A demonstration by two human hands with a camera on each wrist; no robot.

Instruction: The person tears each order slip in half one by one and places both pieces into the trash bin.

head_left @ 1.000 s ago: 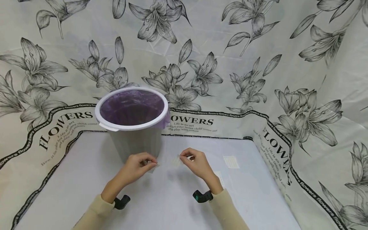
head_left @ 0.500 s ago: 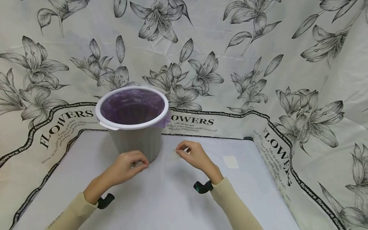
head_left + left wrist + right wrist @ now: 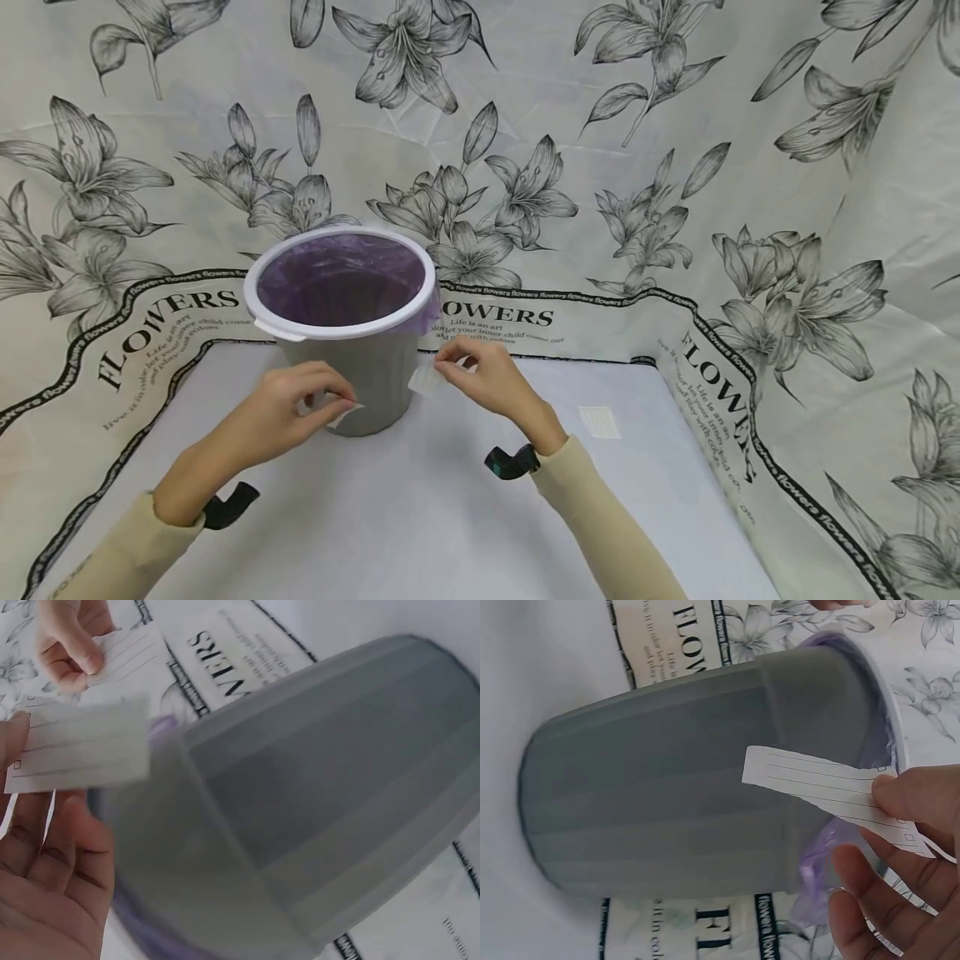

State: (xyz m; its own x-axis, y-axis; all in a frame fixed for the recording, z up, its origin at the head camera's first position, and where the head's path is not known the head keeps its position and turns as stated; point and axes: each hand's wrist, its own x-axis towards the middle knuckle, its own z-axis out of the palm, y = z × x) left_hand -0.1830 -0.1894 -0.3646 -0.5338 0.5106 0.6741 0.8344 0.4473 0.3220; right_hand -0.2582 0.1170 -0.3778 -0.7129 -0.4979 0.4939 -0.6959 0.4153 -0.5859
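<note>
White lined paper: first slip (image 3: 90, 746) before the bin (image 3: 384, 377), pinched in the fingers of the left hand (image 3: 296, 407); second slip (image 3: 821, 784) near its right side, pinched likewise by the right hand (image 3: 486, 377). Probably light, flimsy, tearable; best held by an edge.

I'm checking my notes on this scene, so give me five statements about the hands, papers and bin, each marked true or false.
1. The left hand pinches one lined slip, the right hand another slip. True.
2. The bin has a purple liner. True.
3. The bin is tipped over. False: it stands upright.
4. The right hand's slip is inside the bin. False: it is held outside.
5. A loose paper lies on the table. True.
</note>
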